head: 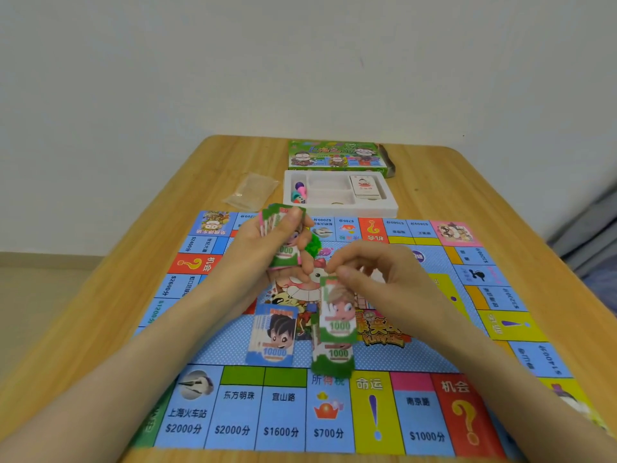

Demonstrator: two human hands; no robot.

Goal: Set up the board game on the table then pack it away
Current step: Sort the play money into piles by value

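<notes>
The colourful game board (pixel 417 412) lies flat on the wooden table (pixel 100 329). My left hand (pixel 267 243) grips a stack of play money (pixel 283 228), with green 1000 notes on top. My right hand (pixel 374 279) pinches one green 1000 note (pixel 337 312) by its top edge, hanging just above a small pile of green 1000 notes (pixel 334 357) on the board. A pile of blue 10000 notes (pixel 273 335) lies to the left of that green pile.
Beyond the board sits a white plastic tray (pixel 390 205) holding coloured pawns (pixel 298 192) and a card deck (pixel 365 187). The green box lid (pixel 337 157) lies behind it. A clear plastic bag (pixel 250 193) rests left of the tray. Wall behind the table.
</notes>
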